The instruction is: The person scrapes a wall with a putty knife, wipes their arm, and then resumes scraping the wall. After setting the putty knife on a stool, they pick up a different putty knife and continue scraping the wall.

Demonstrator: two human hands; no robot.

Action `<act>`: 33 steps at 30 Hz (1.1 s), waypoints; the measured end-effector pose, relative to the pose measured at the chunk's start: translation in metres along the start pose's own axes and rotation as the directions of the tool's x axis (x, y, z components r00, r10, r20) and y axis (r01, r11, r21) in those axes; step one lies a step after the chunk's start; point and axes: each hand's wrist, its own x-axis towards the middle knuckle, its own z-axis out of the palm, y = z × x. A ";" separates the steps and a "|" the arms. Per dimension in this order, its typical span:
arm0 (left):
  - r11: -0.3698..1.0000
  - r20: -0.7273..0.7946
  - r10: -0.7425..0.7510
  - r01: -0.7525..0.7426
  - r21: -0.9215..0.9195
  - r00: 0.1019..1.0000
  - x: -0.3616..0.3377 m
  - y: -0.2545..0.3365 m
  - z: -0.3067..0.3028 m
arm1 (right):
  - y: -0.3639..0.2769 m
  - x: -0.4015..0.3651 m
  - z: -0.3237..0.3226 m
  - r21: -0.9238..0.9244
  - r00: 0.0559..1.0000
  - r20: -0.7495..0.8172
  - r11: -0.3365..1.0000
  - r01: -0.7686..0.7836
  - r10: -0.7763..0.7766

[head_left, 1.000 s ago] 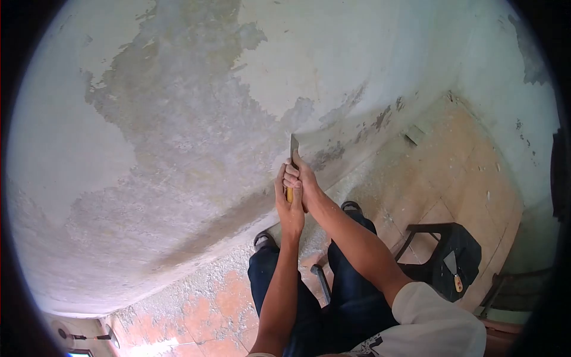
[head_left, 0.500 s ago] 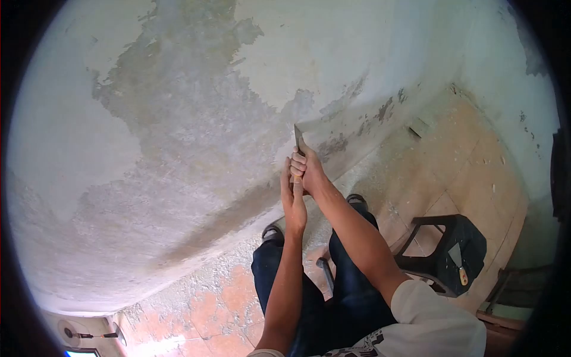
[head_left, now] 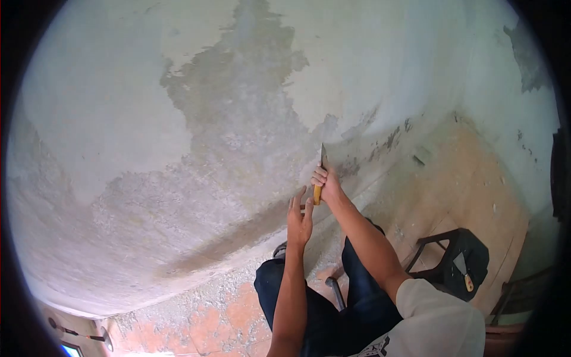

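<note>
My right hand is wrapped round the yellow handle of a putty knife. Its metal blade points up and meets the wall or lies very close to it, near the edge of a bare grey patch. Just below and left of the handle's end is my left hand, fingers apart and holding nothing. The wall has pale paint around a large rough patch where the coat is off.
A black plastic stool stands at the right with a second putty knife lying on it. Flakes and dust cover the tiled floor along the wall. A hammer-like tool shows between my legs. A fan is at lower left.
My left hand has come away from the right hand and the knife handle, and its fingers have spread. The view has shifted, so the wall patch appears further right.
</note>
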 end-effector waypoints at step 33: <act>0.994 0.072 -0.024 0.016 0.104 0.997 0.015 -0.028 0.026 | -0.009 -0.017 -0.002 -0.171 0.996 -0.078 0.984 -0.042 0.029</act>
